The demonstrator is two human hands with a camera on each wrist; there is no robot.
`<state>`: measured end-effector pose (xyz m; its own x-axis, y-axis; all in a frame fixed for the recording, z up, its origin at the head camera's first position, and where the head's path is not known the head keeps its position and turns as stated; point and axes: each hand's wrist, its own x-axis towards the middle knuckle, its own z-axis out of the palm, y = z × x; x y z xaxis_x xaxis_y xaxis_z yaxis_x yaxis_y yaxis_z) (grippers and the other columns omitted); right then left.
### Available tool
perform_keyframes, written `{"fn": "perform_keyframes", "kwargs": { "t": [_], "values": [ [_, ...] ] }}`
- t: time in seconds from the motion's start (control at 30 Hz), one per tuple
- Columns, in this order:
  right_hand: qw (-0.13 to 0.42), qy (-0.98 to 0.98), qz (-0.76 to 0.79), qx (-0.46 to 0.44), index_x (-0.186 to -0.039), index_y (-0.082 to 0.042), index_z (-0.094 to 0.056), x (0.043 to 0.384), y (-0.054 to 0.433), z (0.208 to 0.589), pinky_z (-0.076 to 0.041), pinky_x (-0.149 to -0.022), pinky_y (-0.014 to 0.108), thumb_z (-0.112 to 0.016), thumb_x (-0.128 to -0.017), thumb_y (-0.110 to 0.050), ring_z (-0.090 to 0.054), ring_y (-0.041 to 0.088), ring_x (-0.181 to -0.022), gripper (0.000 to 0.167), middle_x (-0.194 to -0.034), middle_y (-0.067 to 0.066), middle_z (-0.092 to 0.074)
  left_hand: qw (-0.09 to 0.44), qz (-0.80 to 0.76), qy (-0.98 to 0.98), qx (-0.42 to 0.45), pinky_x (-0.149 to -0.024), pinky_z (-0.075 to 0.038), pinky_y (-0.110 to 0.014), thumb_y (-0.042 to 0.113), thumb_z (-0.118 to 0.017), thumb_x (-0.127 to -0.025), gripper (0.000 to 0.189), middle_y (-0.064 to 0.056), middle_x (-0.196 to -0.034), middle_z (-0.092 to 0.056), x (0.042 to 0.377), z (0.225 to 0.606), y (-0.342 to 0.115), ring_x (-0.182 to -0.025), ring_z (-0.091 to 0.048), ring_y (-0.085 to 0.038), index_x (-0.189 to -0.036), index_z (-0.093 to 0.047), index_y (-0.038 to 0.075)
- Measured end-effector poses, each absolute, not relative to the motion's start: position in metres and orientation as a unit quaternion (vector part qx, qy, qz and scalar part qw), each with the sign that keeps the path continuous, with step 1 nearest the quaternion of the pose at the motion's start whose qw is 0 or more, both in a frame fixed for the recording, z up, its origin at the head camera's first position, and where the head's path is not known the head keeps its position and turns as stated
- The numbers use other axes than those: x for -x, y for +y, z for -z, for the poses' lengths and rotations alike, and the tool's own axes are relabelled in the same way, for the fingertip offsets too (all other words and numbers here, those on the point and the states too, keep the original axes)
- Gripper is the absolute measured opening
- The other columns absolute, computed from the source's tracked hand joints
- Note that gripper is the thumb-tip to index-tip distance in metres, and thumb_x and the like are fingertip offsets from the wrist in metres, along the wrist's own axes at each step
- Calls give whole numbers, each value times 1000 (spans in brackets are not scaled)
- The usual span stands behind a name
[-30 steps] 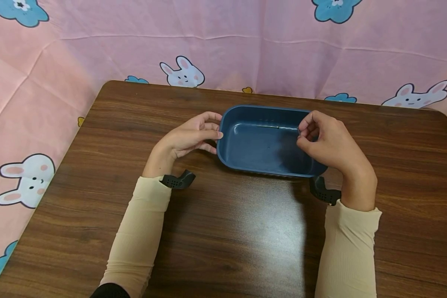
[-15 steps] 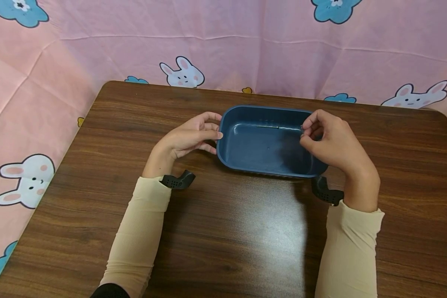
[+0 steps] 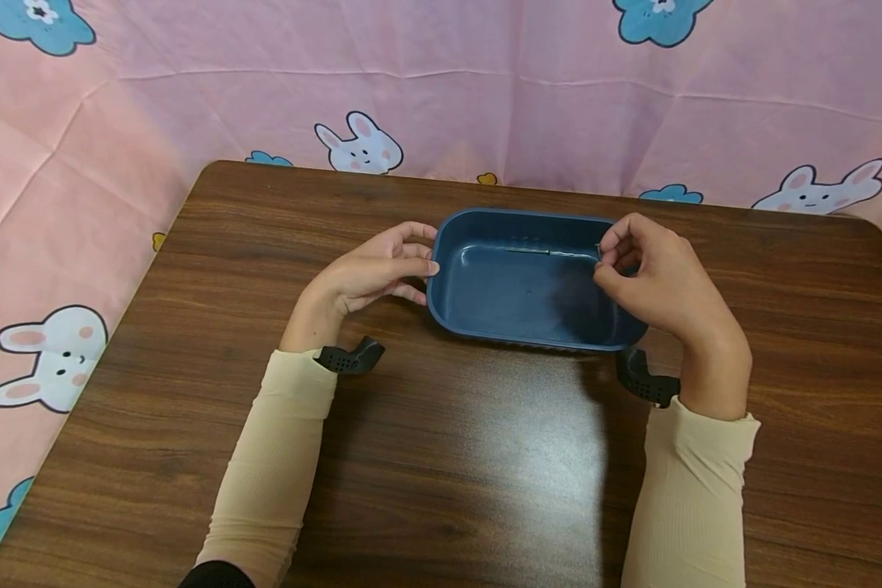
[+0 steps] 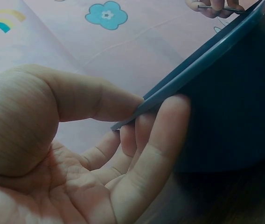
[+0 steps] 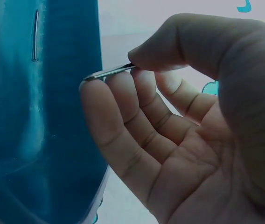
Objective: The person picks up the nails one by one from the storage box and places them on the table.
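A deep blue plastic basin [image 3: 529, 306] with rounded corners stands on the table. My left hand [image 3: 371, 265] pinches its left rim between thumb and fingers; the left wrist view shows the thumb on top and fingers against the outer wall. Over the right end of the basin, my right hand [image 3: 657, 273] pinches a thin metal nail [image 5: 109, 72] between thumb and fingertips. Inside the basin, along the far side of the floor, lies a second thin nail [image 3: 527, 251]. The right hand hides part of the basin's right end.
The brown wooden table [image 3: 441, 474] reaches out on all sides of the basin. A pink cloth [image 3: 470, 106] printed with rabbits and flowers hangs behind it. A black strap mount [image 3: 353, 357] sits at each wrist, over cream sleeves.
My right hand has shifted slightly to the right and up, still pinching the nail. The left hand, the basin and the nail lying in it have stayed put.
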<state>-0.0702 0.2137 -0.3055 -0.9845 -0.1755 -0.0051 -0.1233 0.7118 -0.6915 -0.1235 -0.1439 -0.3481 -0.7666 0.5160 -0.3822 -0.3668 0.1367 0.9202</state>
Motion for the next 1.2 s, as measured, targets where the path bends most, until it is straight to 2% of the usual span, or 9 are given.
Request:
{"fn": "perform_keyframes", "kwargs": {
  "t": [1.2],
  "values": [
    [27,914,392,101,-110,-4,-62,69,219,310,-48,-66,14,-68,-94,-9,-60,0,-80,18,-97,5,-64,336,-656,673,-60,-75,-66,-34,4,-61,-101,56,-14,-117,-66,124,351,-145,-96,-71,-21,-151,-37,8]
  ]
}}
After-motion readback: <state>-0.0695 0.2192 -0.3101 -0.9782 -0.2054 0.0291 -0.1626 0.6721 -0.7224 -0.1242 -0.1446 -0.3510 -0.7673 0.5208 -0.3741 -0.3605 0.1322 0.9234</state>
